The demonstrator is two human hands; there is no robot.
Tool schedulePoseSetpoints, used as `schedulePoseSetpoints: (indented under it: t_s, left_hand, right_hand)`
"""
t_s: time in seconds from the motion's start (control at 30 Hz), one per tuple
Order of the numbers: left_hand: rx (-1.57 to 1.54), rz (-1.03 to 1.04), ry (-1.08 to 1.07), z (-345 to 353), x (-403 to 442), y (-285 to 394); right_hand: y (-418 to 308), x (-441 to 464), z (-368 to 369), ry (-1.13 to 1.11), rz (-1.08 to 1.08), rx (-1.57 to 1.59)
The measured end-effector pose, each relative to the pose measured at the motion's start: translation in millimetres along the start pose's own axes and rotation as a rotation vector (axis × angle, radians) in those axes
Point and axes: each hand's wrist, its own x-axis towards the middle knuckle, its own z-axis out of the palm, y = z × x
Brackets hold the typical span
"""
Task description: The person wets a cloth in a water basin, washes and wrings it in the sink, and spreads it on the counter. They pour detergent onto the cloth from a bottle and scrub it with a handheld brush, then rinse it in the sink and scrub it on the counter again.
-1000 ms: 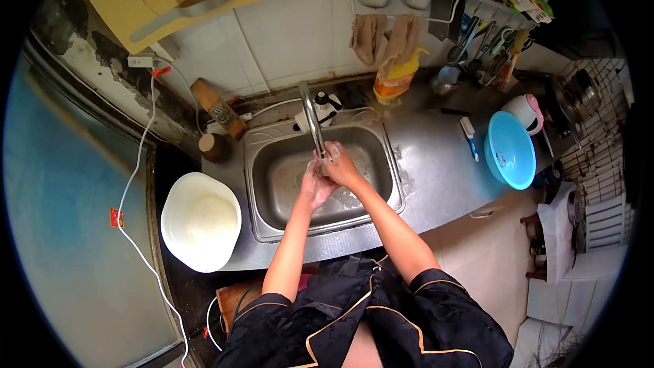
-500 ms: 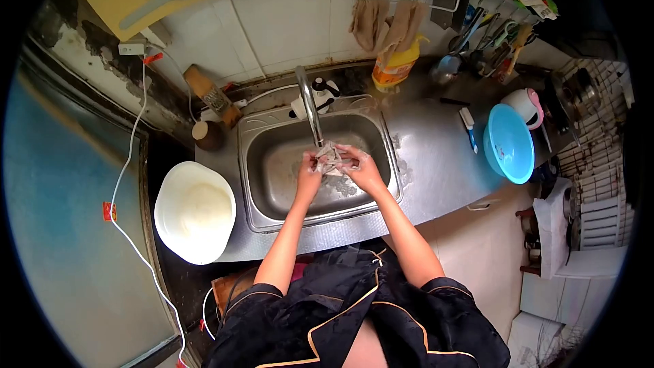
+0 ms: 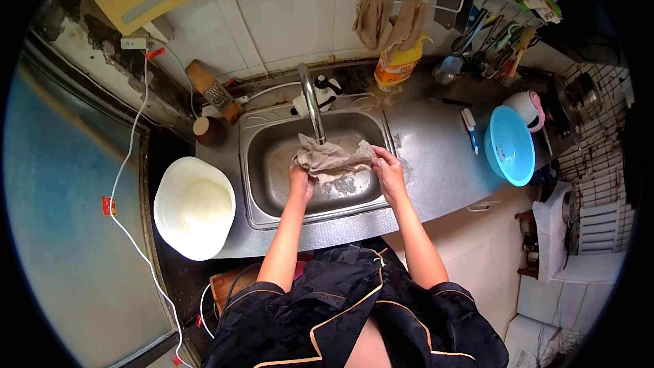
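A crumpled, wet-looking beige cloth (image 3: pixel 332 159) is spread between my two hands over the metal sink (image 3: pixel 272 197). My left hand (image 3: pixel 300 182) grips its left end, fingers partly hidden beneath the cloth. At the right end, my right hand (image 3: pixel 389 173) pinches a corner between thumb and fingers, close to the sink's right rim. The chrome faucet (image 3: pixel 311 105) reaches down over the basin, its spout just above the cloth's upper edge.
Left of the sink is a white basin (image 3: pixel 195 208). A blue basin (image 3: pixel 509 146), a brush (image 3: pixel 471 131) and a pink-and-white kettle (image 3: pixel 524 110) are on the right. Behind stand a yellow bottle (image 3: pixel 399 66) and a grater (image 3: pixel 215 94); cloths (image 3: pixel 373 20) hang above.
The cloth was bunched between my hands under the faucet; it is now opened out wider. My right hand has moved right, away from my left hand.
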Motion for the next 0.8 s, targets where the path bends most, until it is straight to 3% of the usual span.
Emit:
schedulePoseSetpoints:
  t_s: [0.07,0.13,0.17,0.2,0.23,0.3,0.37,0.43,0.5,0.57,0.6,0.67,0.73,0.8]
  left_hand:
    - [0.036,-0.144,0.018,2.5,-5.7,8.8]
    - [-0.012,-0.154,-0.059,0.8,-2.7,-1.0]
    - [-0.058,-0.163,-0.139,0.5,-2.6,-7.1]
    - [0.14,-0.219,-0.011,20.3,-21.2,3.0]
    - [0.136,-0.219,-0.011,20.0,-22.0,3.1]
    - [0.136,-0.228,-0.312,15.5,-26.2,4.9]
    - [0.156,-0.298,-0.218,11.7,-32.8,3.0]
    - [0.293,-0.129,-0.16,30.8,-51.3,9.1]
    - [0.391,-0.202,-0.029,31.6,-44.1,0.3]
    - [0.216,-0.096,-0.001,38.2,-49.2,-14.6]
    - [0.341,-0.117,0.158,48.3,-51.7,-18.4]
    - [0.348,-0.072,0.148,55.5,-50.9,-29.8]
    - [0.376,0.123,0.051,54.4,-35.7,-51.4]
    - [0.436,0.08,0.038,73.1,-42.2,-57.8]
  right_hand:
    - [4.0,-3.9,-3.8,0.022,0.054,0.065]
    - [1.1,-8.1,-0.8,-0.078,0.199,0.144]
    - [7.8,-3.8,-1.3,-0.162,0.106,-0.078]
    - [4.8,-3.2,0.7,-0.149,0.128,-0.264]
    - [0.0,-3.5,2.9,-0.136,0.148,-0.452]
    - [-5.0,-5.4,6.4,-0.052,0.052,-0.294]
    - [-3.5,2.1,0.3,0.12,-0.117,-0.174]
    - [-16.9,3.7,-11.0,0.255,-0.172,-0.165]
    - [-24.9,6.1,-22.0,0.283,-0.209,-0.043]
    - [-31.2,3.6,-33.3,0.417,-0.264,-0.104]
    - [-42.8,-4.8,-33.1,0.413,-0.187,-0.062]
    - [-46.6,-14.6,-51.8,0.358,-0.086,0.087]
    - [-42.7,-22.1,-89.6,0.229,-0.073,0.278]
    - [-54.4,-39.3,-125.0,0.115,0.006,0.443]
